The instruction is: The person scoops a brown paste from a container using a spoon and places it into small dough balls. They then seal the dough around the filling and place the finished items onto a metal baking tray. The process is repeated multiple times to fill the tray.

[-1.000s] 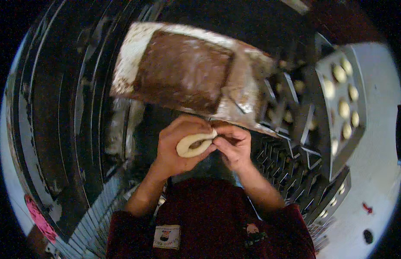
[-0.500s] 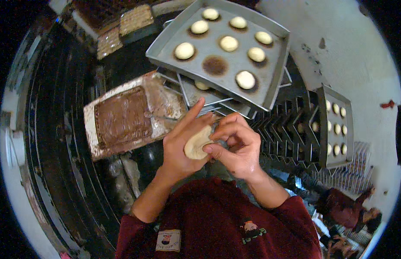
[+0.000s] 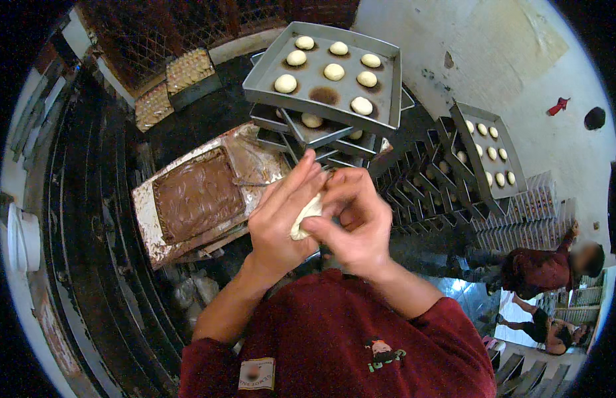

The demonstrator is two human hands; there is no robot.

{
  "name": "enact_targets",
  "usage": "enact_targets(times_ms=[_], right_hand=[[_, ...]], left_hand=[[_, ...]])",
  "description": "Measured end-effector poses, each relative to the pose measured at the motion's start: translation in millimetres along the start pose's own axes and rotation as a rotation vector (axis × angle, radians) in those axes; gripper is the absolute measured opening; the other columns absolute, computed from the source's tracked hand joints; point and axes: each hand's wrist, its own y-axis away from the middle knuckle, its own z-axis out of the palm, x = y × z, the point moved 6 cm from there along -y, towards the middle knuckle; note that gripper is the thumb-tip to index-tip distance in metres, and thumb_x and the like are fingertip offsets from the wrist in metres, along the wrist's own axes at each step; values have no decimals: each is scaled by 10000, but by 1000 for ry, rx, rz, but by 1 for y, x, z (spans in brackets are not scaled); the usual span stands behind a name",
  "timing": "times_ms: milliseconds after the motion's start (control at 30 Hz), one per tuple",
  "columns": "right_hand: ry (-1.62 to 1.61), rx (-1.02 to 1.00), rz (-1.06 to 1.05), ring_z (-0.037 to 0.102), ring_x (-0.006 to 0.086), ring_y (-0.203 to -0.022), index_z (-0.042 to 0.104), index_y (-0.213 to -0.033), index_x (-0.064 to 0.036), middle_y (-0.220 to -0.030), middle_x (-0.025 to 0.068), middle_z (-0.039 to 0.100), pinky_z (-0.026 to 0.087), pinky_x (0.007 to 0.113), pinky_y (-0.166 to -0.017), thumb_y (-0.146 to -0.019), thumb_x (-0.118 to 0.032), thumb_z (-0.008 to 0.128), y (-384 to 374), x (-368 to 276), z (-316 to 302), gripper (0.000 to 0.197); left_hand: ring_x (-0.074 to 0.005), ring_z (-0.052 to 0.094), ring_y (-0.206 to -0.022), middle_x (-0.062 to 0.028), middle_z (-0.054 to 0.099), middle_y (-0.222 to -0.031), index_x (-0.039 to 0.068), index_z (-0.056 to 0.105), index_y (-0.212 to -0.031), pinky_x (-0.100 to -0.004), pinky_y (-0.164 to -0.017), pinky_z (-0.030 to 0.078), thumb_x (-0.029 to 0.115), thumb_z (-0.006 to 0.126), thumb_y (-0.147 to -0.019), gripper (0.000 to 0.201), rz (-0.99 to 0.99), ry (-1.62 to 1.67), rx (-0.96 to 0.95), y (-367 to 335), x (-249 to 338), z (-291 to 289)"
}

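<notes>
Eight dough balls (image 3: 334, 71) set out, one piece unfinished in my hands

My hands were together on the dough piece (image 3: 308, 211): my left hand (image 3: 278, 222) cradled it, my right hand (image 3: 358, 222) pressed its edge with the thumb. I judged the shaping only partway, though my fingers hid whether it was closed. The top tray (image 3: 308, 101) bore the eight balls and one bare, scorched spot. Stacked trays (image 3: 371, 142) rose just beyond my hands, hiding part of the board (image 3: 149, 232) with brown paste (image 3: 198, 196).

Dough piece (image 3: 312, 207), frame center, partly hidden by right hand (image 3: 356, 222). Maroon shirt (image 3: 321, 338) cut off, bottom edge.
</notes>
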Motion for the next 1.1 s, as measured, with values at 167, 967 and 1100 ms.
enact_targets(times_ms=[167, 967, 1100], right_hand=[[623, -338, -287, 588, 230, -961, 741, -901, -59, -1039, 100, 583, 490, 352, -822, -703, -120, 903, 32, -36, 31, 264], [-222, 387, -485, 461, 472, -1403, 581, -1203, 42, -1459, 301, 485, 439, 581, -1128, -1049, -98, 483, 40, -23, -152, 230], [-405, 422, -146, 561, 453, -1311, 566, -1183, 56, -1359, 297, 574, 451, 546, -1124, -1030, -170, 503, 21, 3, -217, 281]], left_hand=[[-345, 688, -979, -178, 678, -1230, -26, 709, -1015, -465, -891, 523, 135, 754, -761, 304, 215, -62, -66, 24, 14, -34], [-288, 656, -1002, -178, 670, -1133, -15, 695, -1274, -382, -899, 525, 178, 842, -808, 525, 122, 522, -209, -21, 79, 141], [-242, 682, -813, -97, 699, -919, 30, 792, -986, -331, -747, 558, 4, 829, -767, 224, -84, 433, -248, -34, 94, 207]])
